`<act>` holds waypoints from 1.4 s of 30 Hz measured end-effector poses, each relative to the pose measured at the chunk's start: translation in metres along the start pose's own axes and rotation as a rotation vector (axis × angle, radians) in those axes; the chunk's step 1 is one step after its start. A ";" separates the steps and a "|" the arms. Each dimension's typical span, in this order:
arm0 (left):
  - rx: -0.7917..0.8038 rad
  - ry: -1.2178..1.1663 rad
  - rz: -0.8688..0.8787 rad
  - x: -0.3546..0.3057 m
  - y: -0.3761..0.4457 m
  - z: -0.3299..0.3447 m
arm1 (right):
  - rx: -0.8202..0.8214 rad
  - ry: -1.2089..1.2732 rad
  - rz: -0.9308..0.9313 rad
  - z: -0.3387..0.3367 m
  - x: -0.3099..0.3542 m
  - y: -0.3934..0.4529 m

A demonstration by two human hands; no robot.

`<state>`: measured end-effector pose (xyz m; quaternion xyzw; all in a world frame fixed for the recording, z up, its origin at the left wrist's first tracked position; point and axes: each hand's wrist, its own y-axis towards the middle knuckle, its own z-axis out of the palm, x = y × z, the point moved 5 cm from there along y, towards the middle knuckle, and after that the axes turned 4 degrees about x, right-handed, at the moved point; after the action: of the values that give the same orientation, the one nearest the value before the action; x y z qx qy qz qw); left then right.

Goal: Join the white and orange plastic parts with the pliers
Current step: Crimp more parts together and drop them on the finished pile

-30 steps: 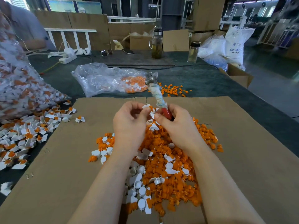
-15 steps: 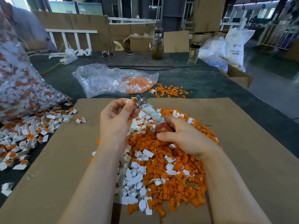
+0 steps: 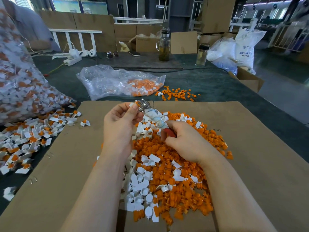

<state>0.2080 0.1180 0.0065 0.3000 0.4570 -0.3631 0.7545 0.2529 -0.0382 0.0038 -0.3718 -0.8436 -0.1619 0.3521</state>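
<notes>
**Work position: part held at the pliers' head, above the parts pile**

The left hand pinches a white-and-orange part between thumb and fingertips, at the metal head of the pliers. The right hand is curled round the pliers' red handle; the tool's midsection is wrapped in cloth tape. Both hands are over the loose pile of orange and white parts, which lies on the cardboard sheet.

Bare cardboard lies left and right of the pile. The sheet's far edge runs just beyond the hands. Past it lie a clear plastic bag and scattered orange parts. To the left, joined parts spill onto the sheet's corner beside a large filled bag.
</notes>
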 end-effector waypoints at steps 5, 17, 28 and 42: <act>-0.133 -0.200 -0.162 0.005 0.002 -0.015 | -0.092 -0.007 0.005 -0.001 -0.005 0.002; -0.697 -0.983 -0.181 0.011 0.005 -0.076 | -0.425 -0.293 0.430 -0.029 -0.051 0.001; -0.239 0.422 -0.243 -0.003 0.006 -0.044 | -0.424 -0.494 0.423 -0.019 -0.047 0.006; 0.172 1.481 -0.168 0.020 0.007 -0.013 | -0.388 -0.608 0.351 -0.005 -0.040 0.015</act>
<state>0.2137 0.1267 -0.0162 0.4876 0.8368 -0.1571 0.1933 0.2855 -0.0516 -0.0210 -0.6008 -0.7867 -0.1384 0.0320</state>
